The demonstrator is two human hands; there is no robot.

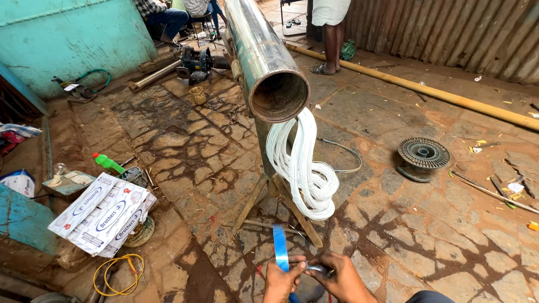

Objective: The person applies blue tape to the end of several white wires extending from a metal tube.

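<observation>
Both my hands pinch a flat blue plastic strip low in view.

At far left a stack of white printed paper sheets (104,216) lies on the floor, within reach; my left hand (282,280) closes fingers round the blue strip (280,247), holding it upright; my right hand (337,278) grips a small metal tool I cannot identify; above, white looped winding wires (303,168) hang from the steel tube (264,56) propped on a stand, so its mouth faces me.

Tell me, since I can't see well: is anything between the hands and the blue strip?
Nothing visible. The left hand already pinches the blue strip, and the right hand meets it beside the strip.
</observation>
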